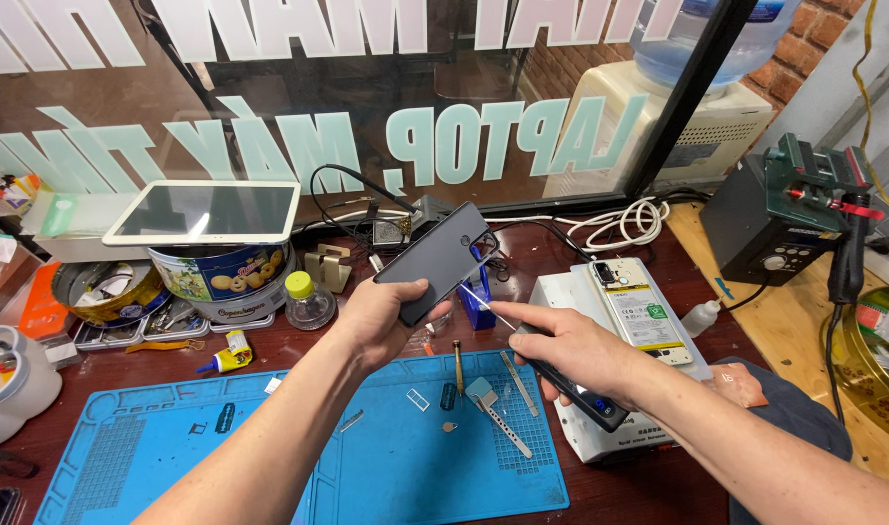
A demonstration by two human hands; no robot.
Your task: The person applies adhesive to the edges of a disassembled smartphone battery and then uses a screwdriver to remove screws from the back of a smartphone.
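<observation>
My left hand (384,321) holds a dark phone (436,258) up over the desk, its black face tilted toward me. My right hand (573,352) grips a black pen-shaped tool (578,389) with a thin metal tip that points at the phone's lower edge. Below both hands lies a blue work mat (172,457) carrying tweezers (518,381), a flat pry tool (493,408) and small loose parts. To the right, an opened phone (639,309) rests back-up on a white heating plate (561,292).
A white tablet (206,211) sits on a round biscuit tin (232,277) at the left, beside a small yellow-capped bottle (306,299) and a glue tube (226,358). A dark rework station (775,219) stands at the right. White cables (624,222) run along the glass window.
</observation>
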